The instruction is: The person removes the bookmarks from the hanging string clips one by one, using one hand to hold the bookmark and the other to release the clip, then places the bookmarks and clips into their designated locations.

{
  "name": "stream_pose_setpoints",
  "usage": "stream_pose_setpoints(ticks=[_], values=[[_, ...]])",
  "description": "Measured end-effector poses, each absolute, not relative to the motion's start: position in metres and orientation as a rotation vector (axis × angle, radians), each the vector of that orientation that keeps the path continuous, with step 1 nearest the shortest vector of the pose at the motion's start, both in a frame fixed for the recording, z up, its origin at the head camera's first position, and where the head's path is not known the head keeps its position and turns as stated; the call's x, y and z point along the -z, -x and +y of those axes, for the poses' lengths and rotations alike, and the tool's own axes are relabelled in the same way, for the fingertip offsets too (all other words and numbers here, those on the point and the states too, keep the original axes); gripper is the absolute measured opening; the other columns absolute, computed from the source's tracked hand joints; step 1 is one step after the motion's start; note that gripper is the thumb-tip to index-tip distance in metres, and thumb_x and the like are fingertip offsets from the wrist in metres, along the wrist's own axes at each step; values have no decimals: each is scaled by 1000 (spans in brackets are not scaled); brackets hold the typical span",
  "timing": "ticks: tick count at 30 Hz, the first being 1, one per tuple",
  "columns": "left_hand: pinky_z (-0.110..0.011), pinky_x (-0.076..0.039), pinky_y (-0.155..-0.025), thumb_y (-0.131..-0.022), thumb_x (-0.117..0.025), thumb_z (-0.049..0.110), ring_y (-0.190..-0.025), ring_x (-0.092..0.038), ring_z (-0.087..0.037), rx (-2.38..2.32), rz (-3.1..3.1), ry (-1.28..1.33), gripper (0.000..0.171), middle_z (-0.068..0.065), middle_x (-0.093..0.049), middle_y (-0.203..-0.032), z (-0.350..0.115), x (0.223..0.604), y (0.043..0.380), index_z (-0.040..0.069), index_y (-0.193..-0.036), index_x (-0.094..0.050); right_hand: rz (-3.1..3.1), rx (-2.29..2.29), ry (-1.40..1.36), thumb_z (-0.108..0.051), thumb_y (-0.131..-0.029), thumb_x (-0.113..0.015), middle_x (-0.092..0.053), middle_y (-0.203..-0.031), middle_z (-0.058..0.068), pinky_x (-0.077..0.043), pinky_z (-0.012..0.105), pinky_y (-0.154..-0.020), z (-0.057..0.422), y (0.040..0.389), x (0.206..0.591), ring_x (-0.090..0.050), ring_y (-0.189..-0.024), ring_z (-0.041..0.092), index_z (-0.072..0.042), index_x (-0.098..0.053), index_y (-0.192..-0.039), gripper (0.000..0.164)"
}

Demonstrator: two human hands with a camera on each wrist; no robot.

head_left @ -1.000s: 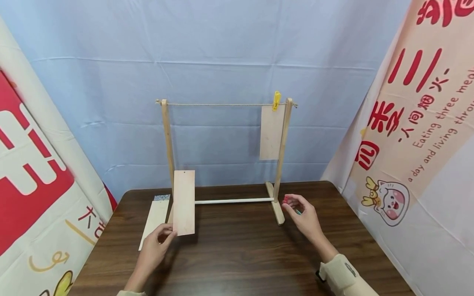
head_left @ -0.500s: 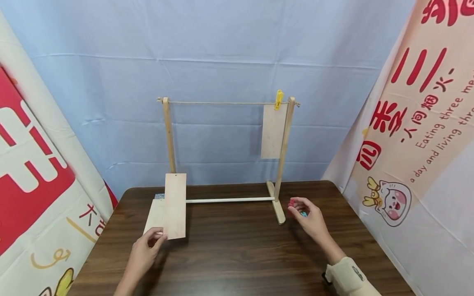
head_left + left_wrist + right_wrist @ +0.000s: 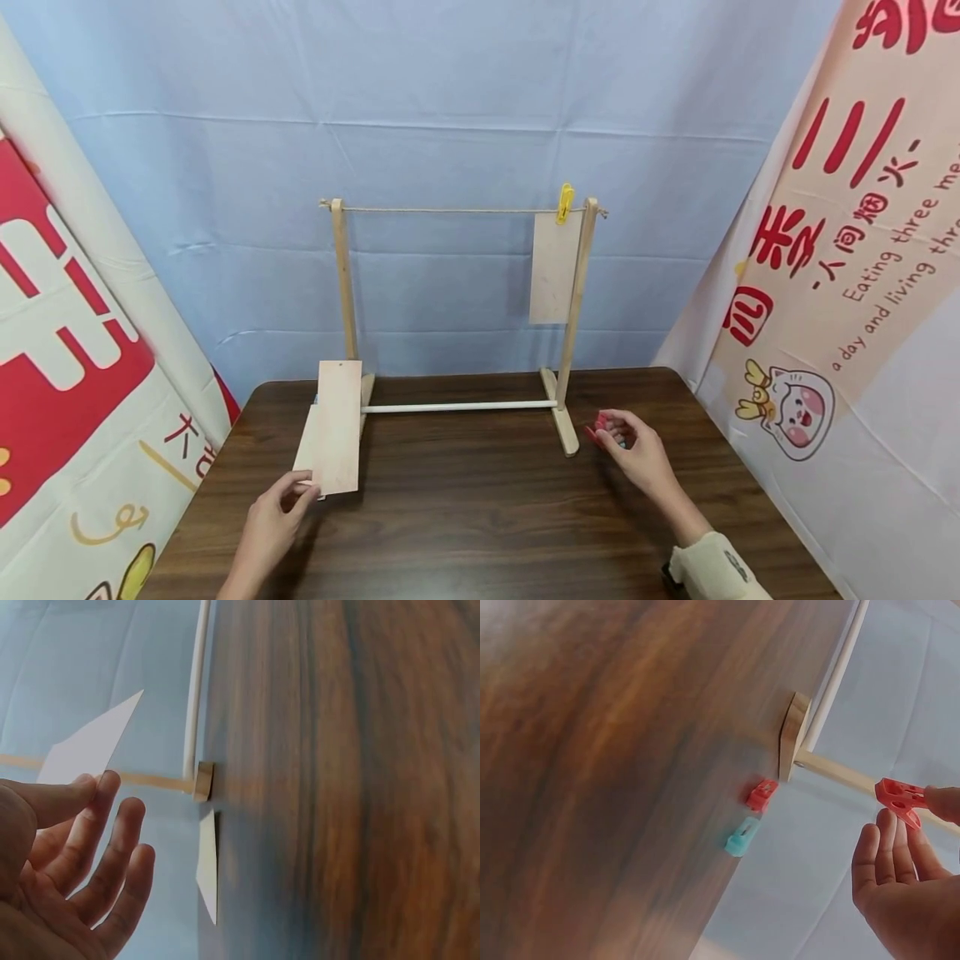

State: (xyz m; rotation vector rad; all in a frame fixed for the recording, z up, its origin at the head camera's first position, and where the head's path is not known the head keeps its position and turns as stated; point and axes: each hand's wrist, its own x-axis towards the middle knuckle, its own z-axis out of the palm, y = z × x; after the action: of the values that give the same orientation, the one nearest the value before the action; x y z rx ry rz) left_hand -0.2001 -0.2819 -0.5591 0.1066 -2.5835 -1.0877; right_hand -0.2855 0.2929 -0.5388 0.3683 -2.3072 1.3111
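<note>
My left hand (image 3: 270, 523) pinches a thin pale wooden board (image 3: 341, 429) by its lower left corner. This board stands nearly upright above the table, with a small hole near its top edge. My right hand (image 3: 643, 458) holds a red clothespin (image 3: 900, 796) between thumb and fingers, to the right of the wooden rack. On the table below it lie a second red clothespin (image 3: 762, 795) and a teal clothespin (image 3: 741, 837), seen in the right wrist view. A yellow clothespin (image 3: 565, 204) fastens another board (image 3: 552, 271) to the rope (image 3: 450, 211) at its right end.
Two wooden posts (image 3: 573, 308) carry the rope, and a white rod (image 3: 457, 407) joins them near the table (image 3: 480, 517). Another pale board (image 3: 208, 862) lies at the table's left, partly hidden in the head view. Cloth backdrops hang behind and at both sides.
My left hand has moved left and slightly down with the board, which now covers part of the one lying there. My right hand has shifted a little right and down with the red clothespin.
</note>
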Motion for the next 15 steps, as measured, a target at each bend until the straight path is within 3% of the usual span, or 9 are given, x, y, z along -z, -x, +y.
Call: stream_pose_setpoints(ticks=[15], values=[[-30,-53,-76,-100,-79,14,-87,-70,-8,1017,-2634,-184,22,-2,-79,-94,-308,563,190,4,-120,-76,-2435,-1234,-237,-2,-95,-82,-73,-94,14,-52,19,-68,301,282,548,-63,-81,9,6,-71,-119,28]])
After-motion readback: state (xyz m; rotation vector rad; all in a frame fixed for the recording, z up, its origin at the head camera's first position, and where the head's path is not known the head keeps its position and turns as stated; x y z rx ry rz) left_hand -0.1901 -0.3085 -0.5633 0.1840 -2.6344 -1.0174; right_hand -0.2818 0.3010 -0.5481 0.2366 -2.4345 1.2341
